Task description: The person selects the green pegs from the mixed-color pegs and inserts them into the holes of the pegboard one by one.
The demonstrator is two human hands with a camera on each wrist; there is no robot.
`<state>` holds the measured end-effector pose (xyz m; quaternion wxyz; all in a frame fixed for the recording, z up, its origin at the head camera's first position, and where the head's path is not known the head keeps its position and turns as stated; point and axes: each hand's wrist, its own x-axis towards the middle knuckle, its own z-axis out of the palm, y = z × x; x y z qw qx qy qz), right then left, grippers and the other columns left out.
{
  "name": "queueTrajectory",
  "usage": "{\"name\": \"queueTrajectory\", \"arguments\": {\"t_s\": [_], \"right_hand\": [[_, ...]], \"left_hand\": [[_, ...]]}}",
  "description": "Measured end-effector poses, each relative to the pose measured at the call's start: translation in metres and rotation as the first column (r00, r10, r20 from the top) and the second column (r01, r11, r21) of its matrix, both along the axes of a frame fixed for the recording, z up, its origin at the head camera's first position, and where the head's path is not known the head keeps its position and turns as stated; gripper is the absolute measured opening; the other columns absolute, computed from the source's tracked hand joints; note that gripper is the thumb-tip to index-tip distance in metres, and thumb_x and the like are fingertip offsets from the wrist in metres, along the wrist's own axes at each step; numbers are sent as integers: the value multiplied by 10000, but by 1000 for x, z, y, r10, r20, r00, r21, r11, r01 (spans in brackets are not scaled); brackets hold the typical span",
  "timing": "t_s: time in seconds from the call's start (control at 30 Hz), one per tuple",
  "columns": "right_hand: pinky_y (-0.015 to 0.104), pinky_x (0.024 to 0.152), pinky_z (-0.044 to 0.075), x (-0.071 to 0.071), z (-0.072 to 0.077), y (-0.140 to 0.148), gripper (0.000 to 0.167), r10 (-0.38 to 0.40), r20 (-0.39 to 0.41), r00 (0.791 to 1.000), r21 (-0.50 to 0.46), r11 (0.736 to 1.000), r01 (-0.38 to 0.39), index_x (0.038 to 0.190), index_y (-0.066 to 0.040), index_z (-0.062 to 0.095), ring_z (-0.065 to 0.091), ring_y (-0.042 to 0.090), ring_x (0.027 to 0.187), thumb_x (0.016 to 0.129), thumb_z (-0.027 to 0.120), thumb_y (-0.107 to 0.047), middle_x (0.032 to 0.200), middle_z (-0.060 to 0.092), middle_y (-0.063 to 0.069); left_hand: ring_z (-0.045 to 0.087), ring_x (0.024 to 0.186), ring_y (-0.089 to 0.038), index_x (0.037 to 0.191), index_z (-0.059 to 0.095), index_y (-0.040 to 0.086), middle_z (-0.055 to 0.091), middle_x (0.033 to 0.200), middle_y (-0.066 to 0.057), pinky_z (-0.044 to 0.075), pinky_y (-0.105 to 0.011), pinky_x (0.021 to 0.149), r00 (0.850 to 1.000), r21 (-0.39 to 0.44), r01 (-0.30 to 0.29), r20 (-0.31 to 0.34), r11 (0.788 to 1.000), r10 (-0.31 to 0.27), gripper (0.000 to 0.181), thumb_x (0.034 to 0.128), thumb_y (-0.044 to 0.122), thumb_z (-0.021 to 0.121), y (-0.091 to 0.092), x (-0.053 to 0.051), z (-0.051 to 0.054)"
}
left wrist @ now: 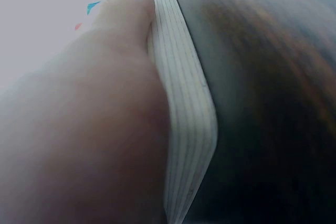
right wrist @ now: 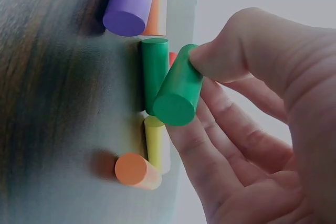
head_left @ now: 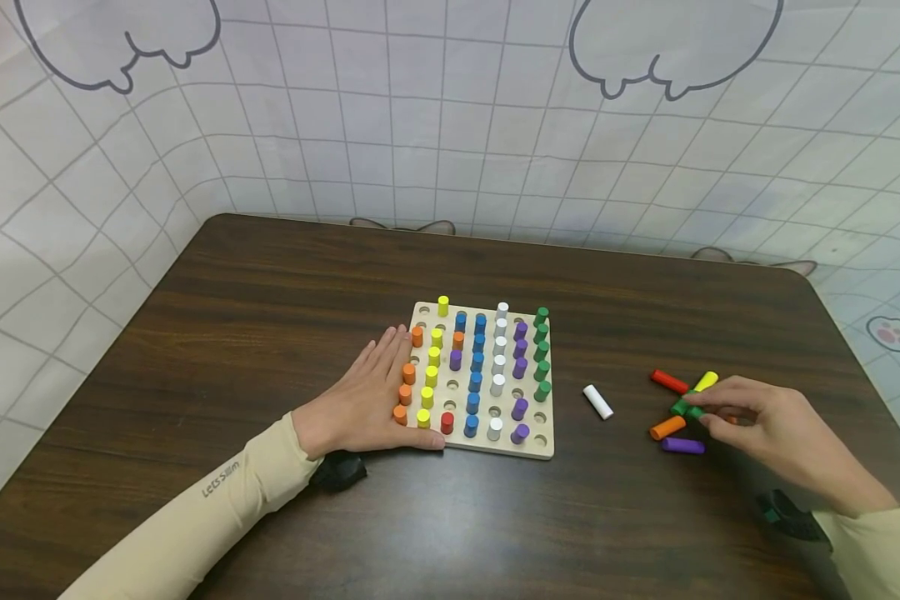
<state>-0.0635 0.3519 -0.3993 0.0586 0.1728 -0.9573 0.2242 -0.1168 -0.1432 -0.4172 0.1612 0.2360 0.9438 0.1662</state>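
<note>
A wooden pegboard (head_left: 547, 451) holds upright coloured pegs in rows, with some holes bare. My left hand (head_left: 367, 404) rests along its left edge, fingers straight, thumb on the near edge. In the left wrist view, the thumb lies along the board's layered side (left wrist: 189, 103). Right of the board, my right hand (head_left: 776, 425) pinches a green peg (right wrist: 178, 87) between thumb and fingertips. Another green peg (right wrist: 155, 74) lies right behind it; whether they touch I cannot tell. Around them lie red (head_left: 670, 382), yellow (head_left: 707, 381), orange (head_left: 667, 427) and purple (head_left: 683, 446) pegs.
A white peg (head_left: 597, 402) lies alone between the board and the loose pegs. Another orange peg (right wrist: 136, 171) is partly hidden by my right hand in the head view. The dark wooden table (head_left: 307, 267) meets a white gridded curtain (head_left: 450, 125) behind and at the sides.
</note>
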Motion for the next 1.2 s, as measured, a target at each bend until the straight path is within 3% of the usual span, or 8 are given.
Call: {"name": "queueTrajectory", "arguments": {"t_s": [0.17,0.5,0.9,1.2], "right_hand": [[38,648,471,0,0,0,331,-5,-3,1000,-7,1000,5,1042,-262,787,593,-138,773,810,849,-34,977,725,-79],[58,672,525,2,6,-5,270,-31,84,996,-81,996,38,1038,-261,758,683,-142,810,853,836,-81,958,755,-134],[43,697,532,6,9,-12,295,-50,56,997,-148,987,58,1050,-250,767,694,-158,827,822,869,-93,966,724,-234],[24,755,521,4,12,-23,314,-70,22,997,-174,982,73,1043,-222,781,671,-112,822,805,870,-38,985,709,-197]], "left_hand": [[-10,1656,-327,1666,-15,64,-58,1772,-112,68,-561,1345,1000,-3,0,2,1000,0,1369,754,825,667,0,0,0],[-14,1657,-322,1666,-15,64,-60,1772,-109,68,-550,1347,1000,-4,1,8,1000,-1,1366,758,826,663,0,0,-1],[-35,1658,-306,1663,-51,69,-98,1770,-97,63,-538,1350,1000,-12,7,6,1000,-7,1384,756,847,646,1,0,0],[-27,1657,-316,1664,-31,64,-81,1770,-108,65,-542,1350,1000,-10,2,5,1000,-2,1380,753,841,654,0,1,0]]}}
